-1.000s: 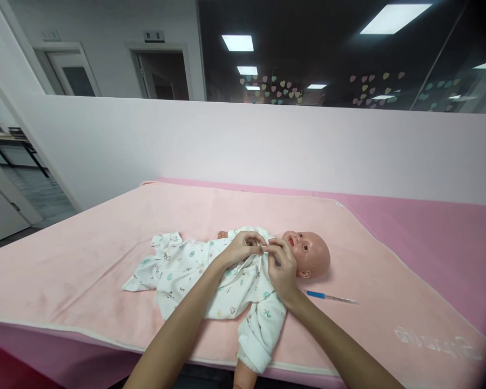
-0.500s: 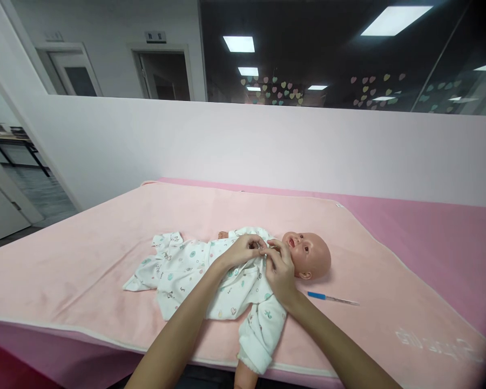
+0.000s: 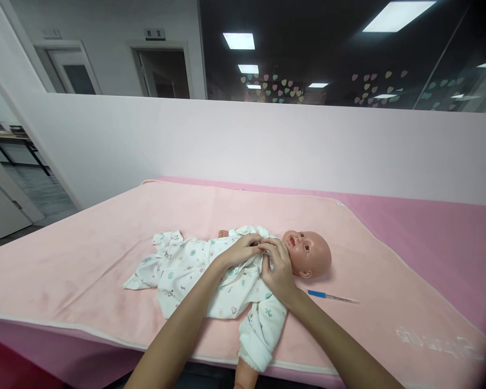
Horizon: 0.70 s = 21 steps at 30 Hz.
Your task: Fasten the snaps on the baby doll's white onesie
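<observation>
At the far left, a table (image 3: 12, 138) with dark legs stands beyond the partition (image 3: 117, 140). The peach blanket (image 3: 101, 232) covers most of the pink surface (image 3: 441, 243). The white printed garment (image 3: 178, 275) lies on the blanket, its leg ends spread toward the left; it clothes the doll (image 3: 314, 254), which lies face up, head toward the right. The left hand (image 3: 241, 250) rests on the chest of the garment, fingers bent and close together. The near sleeve (image 3: 263, 329) extends to the front edge of the blanket. The right hand (image 3: 279, 270) is positioned at the neckline, fingers curled, tips meeting those of the left hand. Whether either hand's fingers are clamped on fabric cannot be determined. Right of the right hand, a thin blue-ended stick (image 3: 316, 294) lies on the blanket near the doll's head. White lettering (image 3: 437, 343) is located at far right.
</observation>
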{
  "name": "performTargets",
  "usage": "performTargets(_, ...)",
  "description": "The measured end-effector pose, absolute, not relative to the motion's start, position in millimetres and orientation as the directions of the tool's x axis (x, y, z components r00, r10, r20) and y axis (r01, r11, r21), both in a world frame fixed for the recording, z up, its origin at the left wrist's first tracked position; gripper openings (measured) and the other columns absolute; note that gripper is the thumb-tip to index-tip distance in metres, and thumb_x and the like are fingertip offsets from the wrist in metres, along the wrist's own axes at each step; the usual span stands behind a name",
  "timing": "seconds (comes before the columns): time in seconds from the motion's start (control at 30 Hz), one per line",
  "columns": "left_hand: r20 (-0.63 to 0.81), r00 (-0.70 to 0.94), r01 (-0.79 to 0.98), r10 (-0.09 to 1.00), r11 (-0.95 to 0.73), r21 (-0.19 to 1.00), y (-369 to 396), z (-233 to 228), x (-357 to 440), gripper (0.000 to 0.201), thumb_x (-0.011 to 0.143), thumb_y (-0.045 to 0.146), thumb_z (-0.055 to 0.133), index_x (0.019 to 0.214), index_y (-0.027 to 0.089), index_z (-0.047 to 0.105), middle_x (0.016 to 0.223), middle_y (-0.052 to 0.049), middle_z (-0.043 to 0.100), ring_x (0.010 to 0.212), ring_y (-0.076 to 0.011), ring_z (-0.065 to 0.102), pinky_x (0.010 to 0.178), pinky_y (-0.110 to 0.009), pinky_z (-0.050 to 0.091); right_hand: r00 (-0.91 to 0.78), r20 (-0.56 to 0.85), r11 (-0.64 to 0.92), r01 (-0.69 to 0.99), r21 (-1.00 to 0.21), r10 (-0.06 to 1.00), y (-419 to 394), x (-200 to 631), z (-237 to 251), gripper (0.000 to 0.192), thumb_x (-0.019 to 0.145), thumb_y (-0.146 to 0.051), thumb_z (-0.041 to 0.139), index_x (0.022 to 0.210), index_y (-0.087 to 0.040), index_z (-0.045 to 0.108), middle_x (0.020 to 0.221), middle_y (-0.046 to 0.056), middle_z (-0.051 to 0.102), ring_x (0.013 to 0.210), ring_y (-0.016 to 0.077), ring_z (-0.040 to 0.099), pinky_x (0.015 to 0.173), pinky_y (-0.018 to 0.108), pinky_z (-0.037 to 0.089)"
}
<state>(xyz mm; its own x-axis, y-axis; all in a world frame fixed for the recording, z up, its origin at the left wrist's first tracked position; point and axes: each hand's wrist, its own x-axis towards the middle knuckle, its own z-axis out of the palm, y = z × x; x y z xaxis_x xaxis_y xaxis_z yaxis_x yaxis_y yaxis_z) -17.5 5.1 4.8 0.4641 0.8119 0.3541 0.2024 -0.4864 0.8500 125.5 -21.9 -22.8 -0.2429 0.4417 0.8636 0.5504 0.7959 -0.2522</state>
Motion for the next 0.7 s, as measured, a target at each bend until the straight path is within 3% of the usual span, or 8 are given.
performTargets(0.2,0.297,0.487,0.137,0.821,-0.407,0.903,3.1,8.6,-18.9,0.015,0.075,0.02,0.046,0.078,0.012,0.059,0.078,-0.001,0.056,0.078,-0.0147,0.05,0.071,-0.025,0.039,-0.237,0.834,0.795,0.51,-0.33,0.498,-19.7,126.4,-21.6,0.033,0.077,-0.004,0.038,0.102,-0.02,0.053,0.104,0.007,0.054,0.102,0.0188,0.051,0.09,0.038,0.045)
performTargets(0.33,0.212,0.518,0.089,0.829,-0.298,0.95,0.8,10.9,-21.0,0.02,0.073,0.028,0.056,0.082,0.011,0.06,0.065,0.001,0.053,0.063,-0.0115,0.048,0.058,-0.022,0.038,-0.241,0.837,0.788,0.531,-0.311,0.492,-17.2,128.0,-25.2,0.036,0.08,-0.002,0.033,0.104,-0.02,0.053,0.104,0.007,0.054,0.101,0.0169,0.051,0.091,0.036,0.045)
performTargets(0.6,0.015,0.639,0.128,0.769,-0.126,0.984,-5.3,17.7,-32.0,0.06,0.061,0.029,0.073,0.114,0.016,0.047,0.06,0.007,0.049,0.04,-0.0018,0.033,0.036,-0.016,0.022,-0.266,0.841,0.784,0.564,-0.26,0.47,-14.9,131.0,-27.7,0.039,0.077,-0.003,0.036,0.108,-0.021,0.053,0.106,0.008,0.054,0.101,0.019,0.051,0.089,0.038,0.047)
performTargets(0.7,-0.05,0.693,0.148,0.72,-0.074,0.986,-6.6,20.0,-38.3,0.063,0.062,0.032,0.073,0.115,0.018,0.043,0.057,0.009,0.048,0.036,-0.0015,0.029,0.034,-0.016,0.018,-0.265,0.857,0.772,0.598,-0.214,0.443,-14.3,131.6,-28.1,0.044,0.075,0.001,0.032,0.107,-0.02,0.054,0.105,0.008,0.055,0.101,0.0187,0.052,0.088,0.037,0.047)
